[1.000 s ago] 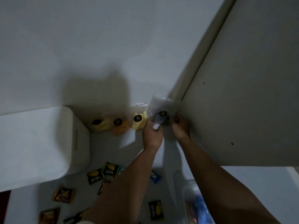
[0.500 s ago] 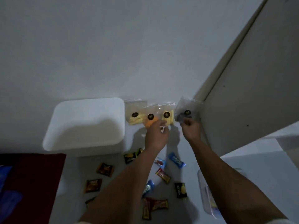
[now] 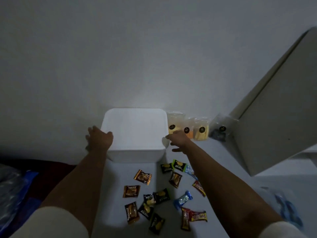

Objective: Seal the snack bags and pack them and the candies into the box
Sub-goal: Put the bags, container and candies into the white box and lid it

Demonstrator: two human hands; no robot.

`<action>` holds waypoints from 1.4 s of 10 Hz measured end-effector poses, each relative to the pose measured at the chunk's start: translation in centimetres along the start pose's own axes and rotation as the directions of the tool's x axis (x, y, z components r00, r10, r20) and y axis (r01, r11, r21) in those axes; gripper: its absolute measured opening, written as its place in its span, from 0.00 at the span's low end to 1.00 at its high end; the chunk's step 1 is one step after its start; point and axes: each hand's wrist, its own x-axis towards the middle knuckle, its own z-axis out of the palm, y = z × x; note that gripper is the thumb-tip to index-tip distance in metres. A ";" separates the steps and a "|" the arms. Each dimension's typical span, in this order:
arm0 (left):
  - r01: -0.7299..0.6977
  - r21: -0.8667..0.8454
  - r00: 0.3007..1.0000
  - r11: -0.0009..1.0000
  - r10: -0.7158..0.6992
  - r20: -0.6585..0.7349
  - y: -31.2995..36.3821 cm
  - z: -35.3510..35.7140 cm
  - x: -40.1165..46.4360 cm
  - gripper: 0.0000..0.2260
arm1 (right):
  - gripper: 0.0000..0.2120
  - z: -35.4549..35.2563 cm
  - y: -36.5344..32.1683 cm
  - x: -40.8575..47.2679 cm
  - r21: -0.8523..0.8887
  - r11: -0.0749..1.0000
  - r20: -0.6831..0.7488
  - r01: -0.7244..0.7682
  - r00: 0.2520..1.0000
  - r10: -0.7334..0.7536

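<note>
A white box [image 3: 135, 152] stands against the wall on the white tabletop. My left hand [image 3: 99, 137] lies on its left rim, fingers spread over the edge. My right hand [image 3: 178, 140] reaches to its right rim with fingers spread, holding nothing. Several clear snack bags with black round stickers stand in a row right of the box: yellow ones [image 3: 175, 125] [image 3: 201, 130], an orange one [image 3: 187, 129] and a dark one [image 3: 220, 128]. Several wrapped candies [image 3: 161, 196] lie scattered in front of the box, between my forearms.
A beige panel [image 3: 274, 121] leans up at the right beside the dark bag. A clear container with blue contents [image 3: 288, 210] sits at the lower right. Dark red and blue fabric [image 3: 18, 186] lies at the lower left. A grey wall rises behind.
Both hands have left the snack bags and moved left to the white box, one on each side. The view has swung left and down, showing more candies.
</note>
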 end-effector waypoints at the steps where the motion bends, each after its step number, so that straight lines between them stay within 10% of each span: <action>1: 0.087 -0.211 0.987 0.974 -0.057 0.147 -2.2 -0.1 1.0 0.24 | 0.07 1.8 -0.3 -0.4 0.077 0.995 -0.029 -0.060 0.998 0.063; 4: -0.002 -0.484 0.986 0.875 -0.078 -0.146 -1.4 -1.7 0.2 0.17 | 0.09 2.2 -2.6 -0.9 0.114 0.991 -0.176 0.069 0.983 -0.048; 6: -0.043 -0.757 0.947 0.652 -0.215 -0.239 0.3 -3.3 -1.1 0.17 | 0.02 2.0 -4.0 -3.4 0.443 0.896 -0.045 0.028 0.999 -0.009; 8: -0.279 -0.782 0.947 0.558 0.022 -0.322 6.9 -0.7 -10.8 0.14 | 0.08 -4.2 1.1 -3.6 0.514 0.830 -0.292 0.215 0.954 -0.065; 11: -0.078 -0.699 0.934 0.711 0.297 0.198 12.1 14.4 -24.9 0.15 | 0.12 -19.5 16.2 -5.4 0.438 0.898 -0.604 0.039 0.753 0.262; 14: -0.020 -0.431 0.898 0.902 0.206 0.389 11.7 24.5 -22.9 0.17 | 0.16 -26.6 21.0 1.3 0.565 0.786 -0.283 -0.249 0.837 0.469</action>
